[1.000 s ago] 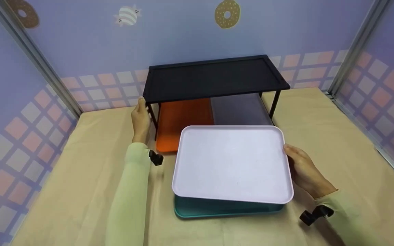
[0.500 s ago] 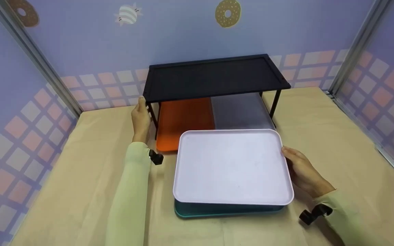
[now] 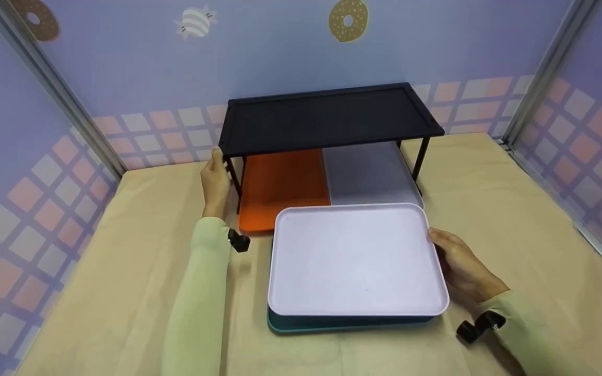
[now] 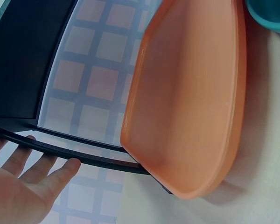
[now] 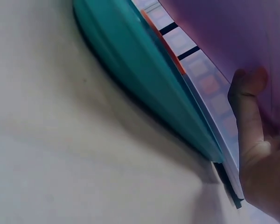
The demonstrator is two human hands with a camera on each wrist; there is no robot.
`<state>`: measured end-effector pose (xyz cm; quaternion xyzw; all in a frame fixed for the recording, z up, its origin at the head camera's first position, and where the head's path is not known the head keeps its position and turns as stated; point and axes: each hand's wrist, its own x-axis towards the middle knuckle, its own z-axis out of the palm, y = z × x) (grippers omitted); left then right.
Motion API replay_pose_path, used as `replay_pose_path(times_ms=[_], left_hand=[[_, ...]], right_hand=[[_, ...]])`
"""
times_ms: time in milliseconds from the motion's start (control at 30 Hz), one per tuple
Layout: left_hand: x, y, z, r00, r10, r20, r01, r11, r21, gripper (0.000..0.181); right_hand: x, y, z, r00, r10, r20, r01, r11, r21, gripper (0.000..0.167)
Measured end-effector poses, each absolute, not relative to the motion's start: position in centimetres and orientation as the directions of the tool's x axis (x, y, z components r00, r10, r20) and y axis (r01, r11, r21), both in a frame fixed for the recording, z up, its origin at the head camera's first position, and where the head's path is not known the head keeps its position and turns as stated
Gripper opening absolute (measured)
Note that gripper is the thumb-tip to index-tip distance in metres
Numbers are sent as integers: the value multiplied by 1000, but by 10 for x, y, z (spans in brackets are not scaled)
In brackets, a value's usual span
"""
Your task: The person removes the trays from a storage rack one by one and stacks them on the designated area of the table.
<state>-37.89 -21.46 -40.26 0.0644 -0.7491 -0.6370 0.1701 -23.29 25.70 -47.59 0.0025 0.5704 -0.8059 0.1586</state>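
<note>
My left hand (image 3: pixel 215 183) holds the front left corner of a black rack (image 3: pixel 327 120); in the left wrist view, its fingers (image 4: pixel 39 170) lie against the thin black leg. My right hand (image 3: pixel 465 261) grips the right edge of a pale lilac tray (image 3: pixel 358 261), thumb at the rim. In the right wrist view a finger (image 5: pixel 248 116) is against that tray's underside (image 5: pixel 224 32). The tray is held above a teal tray (image 3: pixel 332 324), which it mostly hides. Beneath the rack lie an orange tray (image 3: pixel 282 183) and a greyish-lilac tray (image 3: pixel 369 172), side by side.
The rack stands near the patterned back wall (image 3: pixel 280 52), on a beige cloth-covered table (image 3: pixel 123 292). Side walls rise at left and right, with metal posts (image 3: pixel 546 73) at the corners.
My right hand has drawn the pale tray slightly down and toward me, showing more of the greyish-lilac tray and less of the teal one's front. My left hand has stayed at the rack.
</note>
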Motion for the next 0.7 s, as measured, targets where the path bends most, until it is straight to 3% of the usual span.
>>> replay_pose_path(times_ms=[700], left_hand=[[-381,-216,-402,-936,-310,168,113,188,976,66]], right_hand=[[-233,255,-481,-932,-235,-275,331,-247,-911,34]])
